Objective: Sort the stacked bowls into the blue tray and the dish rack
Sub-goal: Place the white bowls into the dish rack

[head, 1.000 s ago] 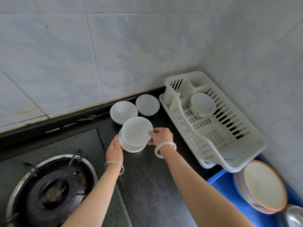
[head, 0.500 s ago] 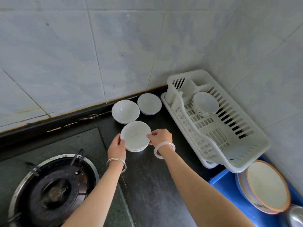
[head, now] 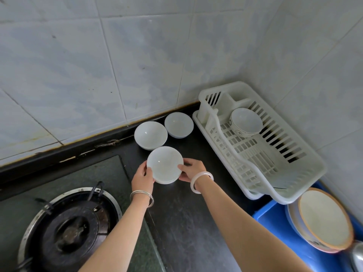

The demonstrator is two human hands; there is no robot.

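Observation:
A small stack of white bowls sits on the black counter in the middle. My left hand grips its left rim and my right hand pinches its right rim. Two single white bowls stand behind it near the wall, one on the left and one on the right. The white dish rack at the right holds a patterned bowl. The blue tray at the lower right holds large orange-rimmed bowls.
A gas burner sits at the lower left on the stove top. Tiled walls close the back and right sides. A metal item shows at the bottom right corner.
The top bowl, lifted above the stack a second ago, has come back down onto it. Both hands stay at the stack's rim.

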